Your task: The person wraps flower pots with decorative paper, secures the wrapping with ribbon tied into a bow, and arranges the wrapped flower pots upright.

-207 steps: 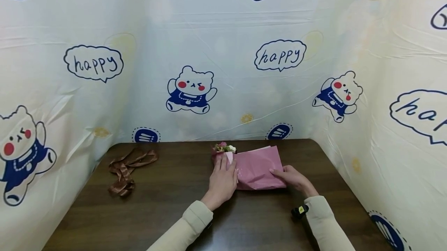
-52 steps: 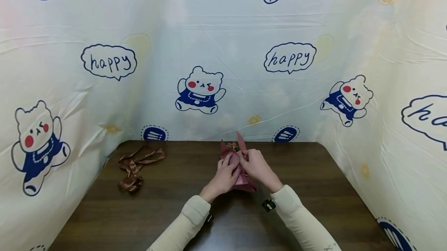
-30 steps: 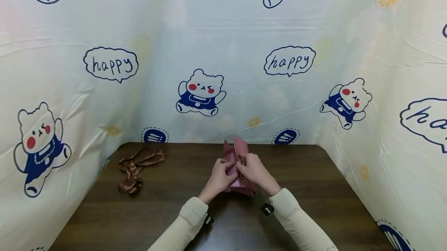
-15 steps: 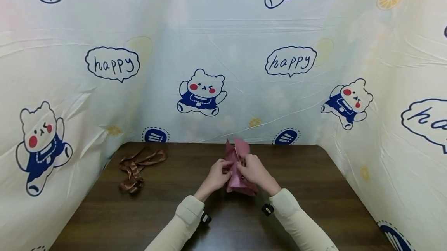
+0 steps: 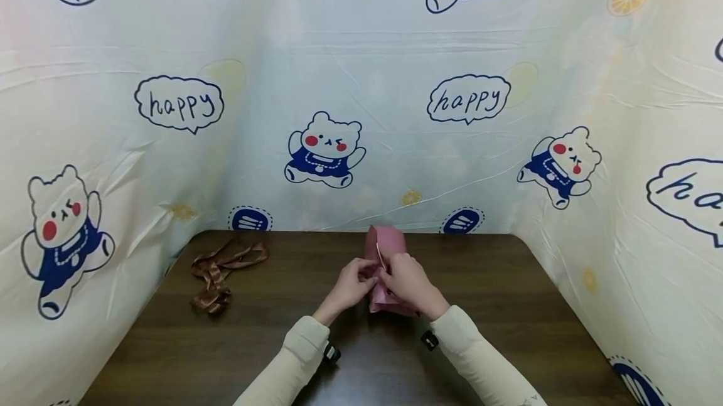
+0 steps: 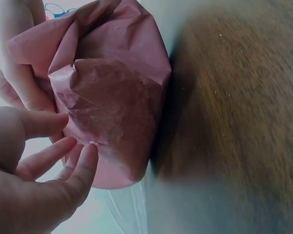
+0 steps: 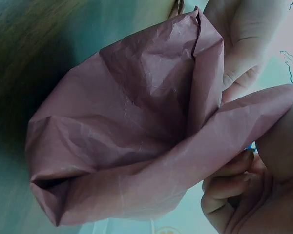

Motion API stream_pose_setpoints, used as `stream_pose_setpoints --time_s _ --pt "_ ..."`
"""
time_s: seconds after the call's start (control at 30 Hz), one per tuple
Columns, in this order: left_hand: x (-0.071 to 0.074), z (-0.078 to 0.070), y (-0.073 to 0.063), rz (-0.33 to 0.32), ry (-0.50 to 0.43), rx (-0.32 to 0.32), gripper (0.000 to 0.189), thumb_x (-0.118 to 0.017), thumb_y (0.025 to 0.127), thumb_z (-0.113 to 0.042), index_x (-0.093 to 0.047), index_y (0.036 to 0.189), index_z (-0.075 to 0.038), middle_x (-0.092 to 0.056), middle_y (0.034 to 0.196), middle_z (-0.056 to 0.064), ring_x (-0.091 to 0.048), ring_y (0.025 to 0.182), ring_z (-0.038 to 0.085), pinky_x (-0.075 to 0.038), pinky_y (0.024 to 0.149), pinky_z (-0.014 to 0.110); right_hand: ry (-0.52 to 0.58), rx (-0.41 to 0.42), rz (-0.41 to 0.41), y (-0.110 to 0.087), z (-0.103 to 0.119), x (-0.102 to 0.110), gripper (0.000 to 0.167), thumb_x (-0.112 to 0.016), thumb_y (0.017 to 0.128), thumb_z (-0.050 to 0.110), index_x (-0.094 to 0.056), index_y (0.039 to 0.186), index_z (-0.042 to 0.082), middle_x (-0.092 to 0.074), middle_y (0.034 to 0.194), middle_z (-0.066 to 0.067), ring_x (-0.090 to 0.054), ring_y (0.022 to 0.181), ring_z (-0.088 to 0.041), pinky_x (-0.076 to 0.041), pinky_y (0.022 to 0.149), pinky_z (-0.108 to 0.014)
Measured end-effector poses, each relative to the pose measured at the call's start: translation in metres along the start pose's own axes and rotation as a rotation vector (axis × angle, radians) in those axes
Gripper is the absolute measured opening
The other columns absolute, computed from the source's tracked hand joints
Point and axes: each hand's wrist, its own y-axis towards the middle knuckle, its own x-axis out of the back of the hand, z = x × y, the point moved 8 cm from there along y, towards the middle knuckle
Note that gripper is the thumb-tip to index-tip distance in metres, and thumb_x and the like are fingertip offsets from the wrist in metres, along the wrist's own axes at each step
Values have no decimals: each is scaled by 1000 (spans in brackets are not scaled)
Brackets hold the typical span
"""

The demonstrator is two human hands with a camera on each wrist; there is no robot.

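A bundle of dusty-pink wrapping paper [image 5: 388, 238] lies at the table's far middle, rolled into a narrow shape with its flaps overlapping. From its left side my left hand [image 5: 349, 285] pinches the paper's edge between thumb and fingers. My right hand [image 5: 415, 285] holds the overlapping flap from the right, fingers curled. In the left wrist view the paper [image 6: 119, 112] is creased and folded near the fingertips [image 6: 90, 148]. The right wrist view shows the folded lower end of the paper [image 7: 136, 92], with curled fingers [image 7: 227, 187] behind a flap. No flowers show now.
A crumpled brown satin ribbon [image 5: 213, 283] lies on the left of the dark wooden table [image 5: 486, 280]. Behind and beside the table hangs a pale curtain [image 5: 390, 161] printed with bears and "happy" bubbles.
Earlier the paper spread flat to the right of pink and white flowers. It has been folded over into a bundle, the flowers have gone from sight, and both hands have come together on it.
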Motion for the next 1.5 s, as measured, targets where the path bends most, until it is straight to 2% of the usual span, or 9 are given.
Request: stream_pose_setpoints --time_s 0.2,0.37,0.5,0.63,0.9,1.03,1.2,1.4,1.5 --pt "3 6 1 -22 -67 57 29 -66 93 2 -66 121 9 -69 108 22 -69 98 33 -59 83 40 -69 -12 64 -1 3 -5 15 -65 99 28 -64 102 14 -52 62 3 -50 53 -10 -43 52 -28" --pt "6 9 0 -44 -60 103 29 -65 87 7 -68 116 8 -72 103 20 -68 90 25 -57 77 30 -66 11 139 -1 6 -8 34 -56 103 45 -63 105 12 -50 64 5 -50 55 -11 -44 55 -29" --pt "6 12 0 -45 -84 119 23 -68 91 3 -69 114 8 -71 101 20 -69 89 27 -57 76 28 115 79 245 1 4 -5 30 -41 109 26 -63 108 5 -45 65 3 -46 55 -10 -42 55 -27" --pt "5 15 -2 -53 -90 124 18 -68 94 -1 -69 110 8 -72 100 20 -69 89 28 -58 78 32 270 190 373 1 2 -2 22 -41 103 1 -61 109 0 -50 73 -1 -47 60 -8 -41 58 -23" --pt "4 23 -4 24 -108 155 20 -69 95 -7 -66 111 5 -69 103 16 -67 90 22 -57 79 32 356 238 504 -7 -6 1 8 -61 100 4 -62 107 3 -58 88 -5 -55 75 -9 -47 68 -22" --pt "4 25 -6 103 -183 166 30 -71 91 -2 -64 119 7 -68 111 20 -68 98 28 -58 83 35 396 252 535 -11 -7 6 23 -62 94 -3 -62 117 2 -56 91 -11 -52 74 -13 -45 65 -22" --pt "5 26 -11 162 -252 183 40 -77 87 -3 -62 122 8 -66 115 22 -68 102 31 -59 83 35 383 235 516 -12 -15 6 53 -70 89 -3 -57 140 -1 -62 99 -12 -54 81 -16 -48 68 -23" --pt "7 27 -13 145 -278 198 39 -78 86 -2 -62 121 9 -65 115 24 -68 99 28 -58 81 34 228 235 373 -9 -18 1 58 -85 84 17 -65 136 6 -62 122 -6 -50 102 -18 -46 86 -29" --pt "9 28 -14 126 -281 189 39 -76 86 1 -61 121 11 -65 114 26 -68 99 33 -59 80 37 172 247 292 -8 -18 -2 58 -87 82 24 -67 135 9 -56 124 -5 -44 110 -20 -42 91 -35"
